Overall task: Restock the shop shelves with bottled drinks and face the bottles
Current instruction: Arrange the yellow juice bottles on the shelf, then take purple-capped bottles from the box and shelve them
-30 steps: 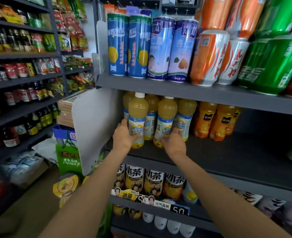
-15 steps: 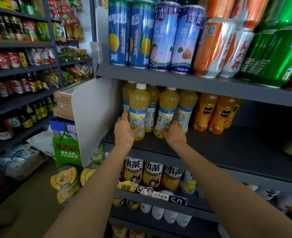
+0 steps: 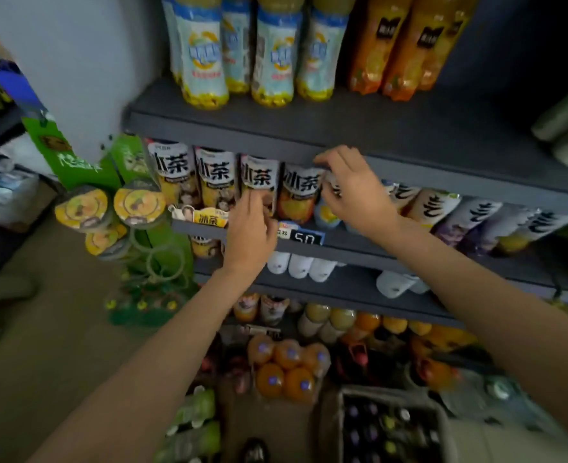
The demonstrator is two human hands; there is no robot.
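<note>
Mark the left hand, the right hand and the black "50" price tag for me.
left hand [image 3: 249, 228], head view, on the back of the hand.
right hand [image 3: 352, 192], head view, on the back of the hand.
price tag [image 3: 304, 238], head view, on the white digits at the shelf edge.

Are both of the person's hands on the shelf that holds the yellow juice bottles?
No, the left hand and right hand reach the iced tea bottles one shelf below.
</note>
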